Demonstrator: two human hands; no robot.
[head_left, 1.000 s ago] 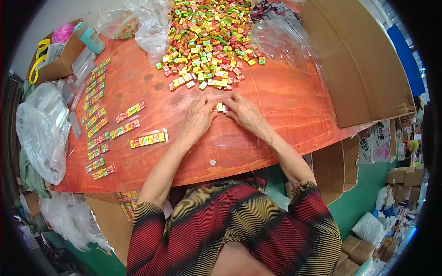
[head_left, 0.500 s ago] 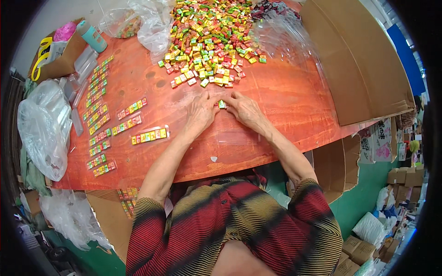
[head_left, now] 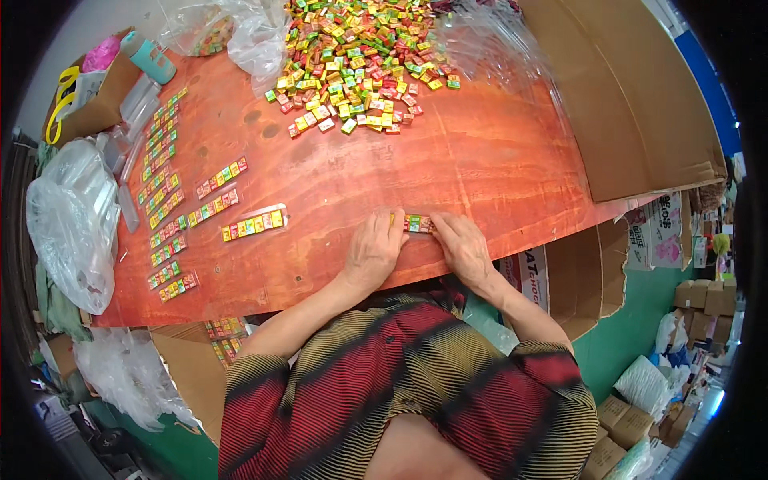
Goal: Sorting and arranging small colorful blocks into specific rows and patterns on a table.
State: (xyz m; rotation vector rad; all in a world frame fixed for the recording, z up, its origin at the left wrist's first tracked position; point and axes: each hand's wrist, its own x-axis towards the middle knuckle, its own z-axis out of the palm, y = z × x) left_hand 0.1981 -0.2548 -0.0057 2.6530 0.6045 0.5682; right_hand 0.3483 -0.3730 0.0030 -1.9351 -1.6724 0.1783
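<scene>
Near the front edge of the table, my left hand [head_left: 374, 250] and my right hand [head_left: 464, 246] close in on a short row of small candy-sized boxes [head_left: 417, 223]. Red, green and pale box faces show between my fingertips, while both ends of the row are covered. My fingers press in from either side. Whether a clear tray lies beneath the row is hard to make out. Farther off lies a big heap of loose little boxes [head_left: 352, 72] in yellow, red and green. To the left, a filled clear tray [head_left: 254, 226] holds a similar row.
More filled trays [head_left: 166, 210] form a column along the table's left side. A clear plastic bag [head_left: 74, 228] and a turquoise bottle [head_left: 149, 58] are beyond them. A large cardboard box [head_left: 624, 96] stands at the right, and an open carton [head_left: 574, 276] sits below the table edge.
Both hands have come from near the heap toward me and slightly right, bringing the small boxes to where the clear tray lay. More of the row now shows between them.
</scene>
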